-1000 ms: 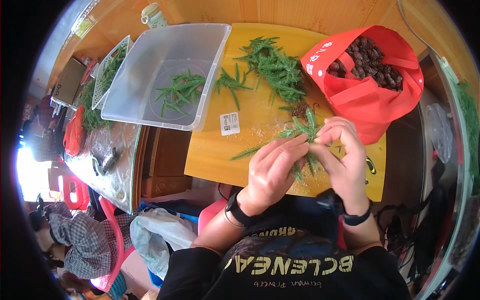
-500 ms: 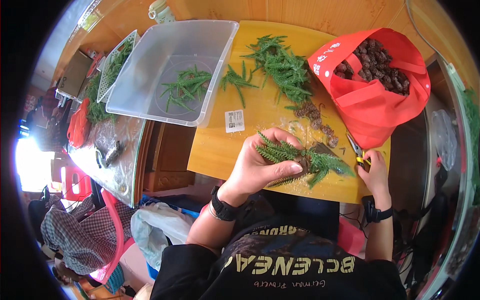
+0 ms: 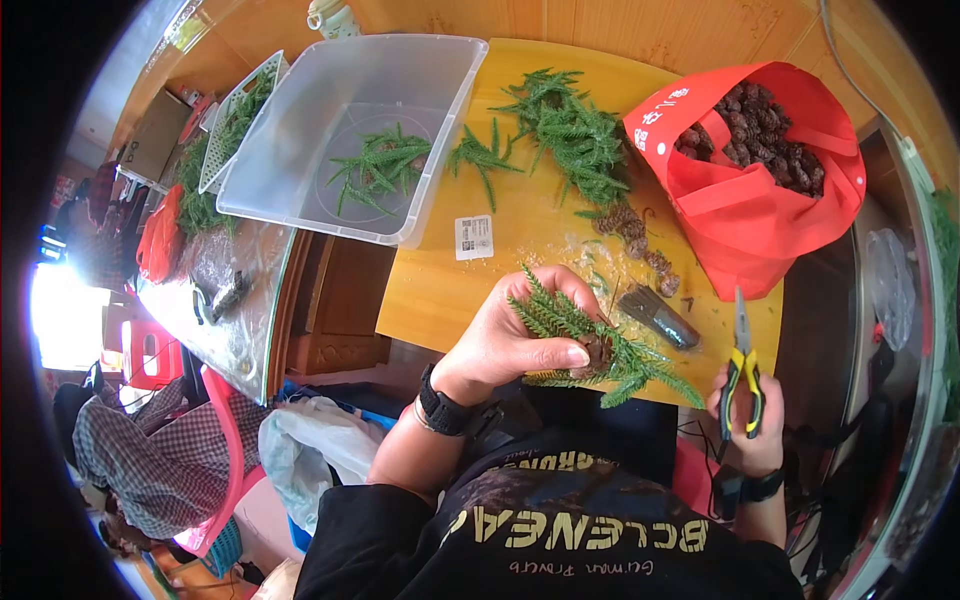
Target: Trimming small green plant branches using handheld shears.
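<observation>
Over on the left, a clear plastic bin point(image 3: 350, 140) with a few feathery green sprigs point(image 3: 378, 170) lying loose inside, smooth-walled and light, so probably easy to nudge off the yellow wooden surface point(image 3: 520, 240). Middle: left hand point(image 3: 515, 335) clamped around a bundle of flat, needle-leaved fir sprigs point(image 3: 590, 340) plus a rough brown cone, fingers point(image 3: 560, 355) pinched tight. Could easily shed a sprig or drop the cone if that pinch slackens. Further right, right hand point(image 3: 745, 430) wrapped around yellow-handled scissors point(image 3: 742, 375), blades up and shut. Risky near the left fingertips. Beyond, a floppy red fabric bag point(image 3: 750, 230) full of knobbly pine cones point(image 3: 755, 135).
</observation>
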Demonstrator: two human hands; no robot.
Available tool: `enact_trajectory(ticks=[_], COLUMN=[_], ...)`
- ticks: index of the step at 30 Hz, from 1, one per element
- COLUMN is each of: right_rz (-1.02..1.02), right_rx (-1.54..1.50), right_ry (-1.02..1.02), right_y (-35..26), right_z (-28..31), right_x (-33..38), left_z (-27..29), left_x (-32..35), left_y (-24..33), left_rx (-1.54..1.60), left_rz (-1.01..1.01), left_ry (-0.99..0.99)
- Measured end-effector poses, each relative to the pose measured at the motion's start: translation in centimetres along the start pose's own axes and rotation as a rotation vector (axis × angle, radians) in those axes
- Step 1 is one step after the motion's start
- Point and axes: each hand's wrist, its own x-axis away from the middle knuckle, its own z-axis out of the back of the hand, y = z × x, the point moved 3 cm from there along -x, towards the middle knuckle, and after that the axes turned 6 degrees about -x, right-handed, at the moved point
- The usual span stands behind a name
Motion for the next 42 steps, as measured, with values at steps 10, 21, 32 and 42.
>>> enact_trajectory(ticks=[10,21,32,42], right_rz=[0.004,0.489,0.6,0.635], right_rx=[0.703,1.687,1.715,1.693], right_ry=[-0.353,-0.857,-0.944,-0.907], right_y=[-0.7,-1.2,-0.8,-0.5], right_z=[-5.4,-11.9,-12.3,-12.1], right_x=[0.1,-0.4,-1.0,-0.9], left_z=[-0.1,-0.1,-0.7,-1.1], left_x=[0.7,1.0,1.0,1.0], left_y=[0.0,-0.5,0.5,1.1], left_rx=[0.046,0.136,0.082,0.089], left_rz=[0.038,0.204,0.315,0.258], left_ry=[-0.113,-0.181,-0.149,-0.163])
